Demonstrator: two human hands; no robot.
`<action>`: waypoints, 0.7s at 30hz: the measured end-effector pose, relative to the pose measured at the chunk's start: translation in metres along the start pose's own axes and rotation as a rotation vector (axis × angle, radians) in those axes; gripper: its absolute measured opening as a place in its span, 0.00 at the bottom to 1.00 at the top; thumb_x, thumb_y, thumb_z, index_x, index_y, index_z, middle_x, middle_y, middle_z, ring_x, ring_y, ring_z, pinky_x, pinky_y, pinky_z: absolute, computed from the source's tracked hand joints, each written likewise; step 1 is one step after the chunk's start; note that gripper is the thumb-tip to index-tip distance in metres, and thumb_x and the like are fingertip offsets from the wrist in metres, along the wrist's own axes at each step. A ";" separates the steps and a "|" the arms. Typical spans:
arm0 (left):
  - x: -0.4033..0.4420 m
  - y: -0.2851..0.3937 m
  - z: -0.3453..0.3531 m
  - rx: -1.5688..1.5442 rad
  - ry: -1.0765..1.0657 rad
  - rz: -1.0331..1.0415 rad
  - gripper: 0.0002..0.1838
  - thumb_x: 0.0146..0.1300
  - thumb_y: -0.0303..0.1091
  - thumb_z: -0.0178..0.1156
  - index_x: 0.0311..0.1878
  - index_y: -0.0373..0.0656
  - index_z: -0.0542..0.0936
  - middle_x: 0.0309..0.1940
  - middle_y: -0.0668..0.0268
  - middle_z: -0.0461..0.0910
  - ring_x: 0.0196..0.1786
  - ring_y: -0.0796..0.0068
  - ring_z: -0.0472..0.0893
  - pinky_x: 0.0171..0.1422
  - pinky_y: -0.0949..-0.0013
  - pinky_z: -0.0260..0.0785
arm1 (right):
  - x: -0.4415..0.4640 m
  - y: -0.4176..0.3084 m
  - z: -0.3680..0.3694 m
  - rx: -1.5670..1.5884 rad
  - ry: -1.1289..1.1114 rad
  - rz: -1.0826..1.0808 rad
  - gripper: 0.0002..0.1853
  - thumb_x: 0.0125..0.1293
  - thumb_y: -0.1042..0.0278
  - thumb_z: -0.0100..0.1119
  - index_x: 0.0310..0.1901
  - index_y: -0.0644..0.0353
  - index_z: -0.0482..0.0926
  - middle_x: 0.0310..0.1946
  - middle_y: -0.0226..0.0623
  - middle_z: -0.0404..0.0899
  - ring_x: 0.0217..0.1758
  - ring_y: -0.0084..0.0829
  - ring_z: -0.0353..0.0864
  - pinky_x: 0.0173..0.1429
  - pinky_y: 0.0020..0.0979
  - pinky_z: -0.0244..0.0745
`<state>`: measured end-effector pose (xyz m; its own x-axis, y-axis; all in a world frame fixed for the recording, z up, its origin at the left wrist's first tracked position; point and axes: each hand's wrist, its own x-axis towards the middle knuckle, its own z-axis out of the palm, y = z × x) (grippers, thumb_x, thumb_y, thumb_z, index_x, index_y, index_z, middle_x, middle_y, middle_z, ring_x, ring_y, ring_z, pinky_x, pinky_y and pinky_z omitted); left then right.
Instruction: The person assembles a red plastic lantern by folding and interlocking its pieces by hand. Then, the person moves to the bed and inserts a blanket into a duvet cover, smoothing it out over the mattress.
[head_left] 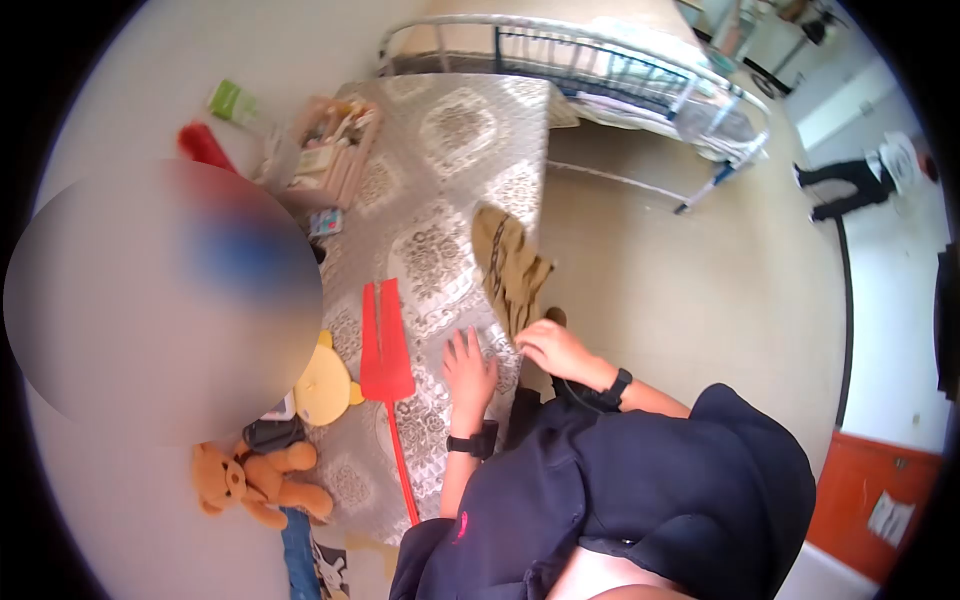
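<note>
My left hand (pixel 468 370) lies flat on the patterned tablecloth (pixel 440 250), its fingers spread and nothing in them. Beside it, at the table's edge, my right hand (pixel 555 350) pinches the lower end of a brown cloth with dark stripes (pixel 505 262). The cloth is crumpled and stretches up along the edge, partly on the table. A red two-pronged plastic piece with a long thin handle (pixel 387 365) lies to the left of my left hand.
A pink box of small items (pixel 338 150), a yellow animal-shaped item (pixel 325 385) and a teddy bear (pixel 255 480) line the left side. Behind stands a metal bed frame (pixel 600 60). A person (pixel 870 180) is at the far right, near an orange cabinet (pixel 870 490).
</note>
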<state>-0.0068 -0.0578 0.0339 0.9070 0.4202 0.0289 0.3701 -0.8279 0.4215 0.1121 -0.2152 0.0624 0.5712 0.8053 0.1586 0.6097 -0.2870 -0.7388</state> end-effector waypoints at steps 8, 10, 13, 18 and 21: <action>0.007 0.073 0.032 -0.342 -0.294 0.404 0.33 0.48 0.39 0.68 0.59 0.38 0.72 0.50 0.48 0.76 0.53 0.45 0.74 0.59 0.52 0.67 | -0.096 -0.050 -0.074 0.173 0.192 0.142 0.07 0.60 0.74 0.62 0.40 0.63 0.81 0.42 0.36 0.76 0.41 0.34 0.81 0.44 0.30 0.75; 0.004 0.096 0.042 -0.255 -0.284 0.540 0.24 0.53 0.37 0.65 0.54 0.43 0.77 0.44 0.53 0.79 0.47 0.51 0.78 0.52 0.56 0.71 | -0.133 -0.046 -0.096 0.169 0.327 0.241 0.07 0.62 0.73 0.60 0.41 0.63 0.82 0.42 0.35 0.78 0.39 0.32 0.82 0.44 0.30 0.76; -0.007 0.163 0.048 -0.286 -0.474 0.492 0.14 0.58 0.37 0.61 0.46 0.44 0.80 0.39 0.56 0.80 0.41 0.53 0.79 0.45 0.57 0.72 | -0.201 -0.047 -0.131 0.100 0.508 0.390 0.08 0.63 0.71 0.59 0.43 0.62 0.82 0.42 0.33 0.79 0.39 0.32 0.83 0.43 0.30 0.76; -0.040 0.280 0.111 -0.172 -0.493 0.989 0.10 0.59 0.36 0.59 0.41 0.43 0.80 0.34 0.59 0.79 0.39 0.53 0.78 0.44 0.55 0.71 | -0.334 -0.047 -0.152 -0.071 0.798 0.605 0.09 0.62 0.69 0.58 0.44 0.59 0.82 0.41 0.33 0.80 0.38 0.34 0.82 0.42 0.32 0.77; -0.086 0.360 0.147 -0.209 -0.503 1.225 0.08 0.59 0.37 0.60 0.34 0.43 0.79 0.36 0.60 0.78 0.39 0.54 0.78 0.43 0.55 0.71 | -0.428 -0.041 -0.153 -0.332 0.926 0.713 0.09 0.61 0.69 0.57 0.42 0.54 0.82 0.40 0.31 0.80 0.39 0.36 0.80 0.41 0.35 0.76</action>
<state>0.0780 -0.4469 0.0503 0.6214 -0.7649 0.1696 -0.7248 -0.4790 0.4952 -0.0740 -0.6276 0.1251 0.9294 -0.2244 0.2931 0.0317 -0.7425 -0.6691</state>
